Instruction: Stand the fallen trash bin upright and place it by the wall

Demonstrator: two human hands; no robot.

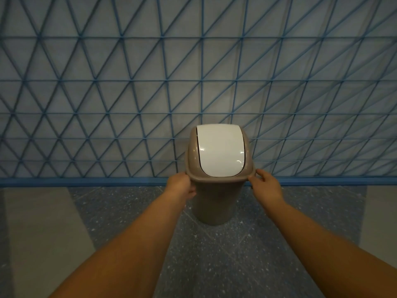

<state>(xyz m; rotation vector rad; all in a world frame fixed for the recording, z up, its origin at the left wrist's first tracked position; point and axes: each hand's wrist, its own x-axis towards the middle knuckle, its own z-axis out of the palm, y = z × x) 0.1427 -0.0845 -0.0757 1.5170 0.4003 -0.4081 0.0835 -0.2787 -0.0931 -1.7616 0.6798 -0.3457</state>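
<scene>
The trash bin (211, 204) is taupe plastic with a white swing lid (221, 148), and it stands upright on the speckled floor close to the wall (129, 93). My left hand (181, 187) grips the left side of the bin just under its rim. My right hand (265, 186) holds the right side of the rim, fingers curled on its edge. Both arms reach straight forward from the bottom of the view. The bin's base sits a short way in front of the wall's blue baseboard.
The wall is grey with a blue triangular lattice and a blue baseboard (86, 181) along its foot. The floor (225, 254) is dark speckled tile, with lighter grey strips at the far left (43, 233) and far right.
</scene>
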